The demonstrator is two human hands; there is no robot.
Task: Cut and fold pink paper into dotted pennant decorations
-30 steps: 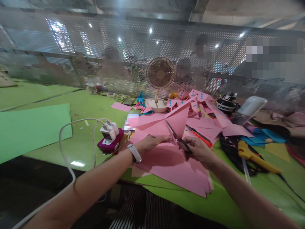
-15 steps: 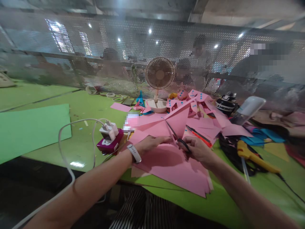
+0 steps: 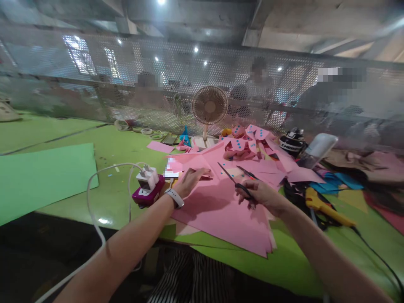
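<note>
My right hand (image 3: 260, 194) is closed round the black handles of a pair of scissors (image 3: 235, 182), whose blades are spread apart and point up and to the left over the pink paper. My left hand (image 3: 191, 180), with a white watch on the wrist, lies flat with its fingers stretched out on a pink sheet (image 3: 221, 210) that rests on the green table (image 3: 110, 147). A heap of pink paper pieces with blue dots (image 3: 249, 143) lies behind the scissors.
A purple socket block with a white plug and cable (image 3: 147, 187) sits left of my left hand. A small fan (image 3: 209, 107) stands at the back by the perforated screen. A yellow glue gun (image 3: 322, 206) and a green sheet (image 3: 44, 176) flank the work.
My left hand has slid away to the left and further up the pink sheet, away from the scissors. The scissor blades have swung apart. The camera has tilted up a little.
</note>
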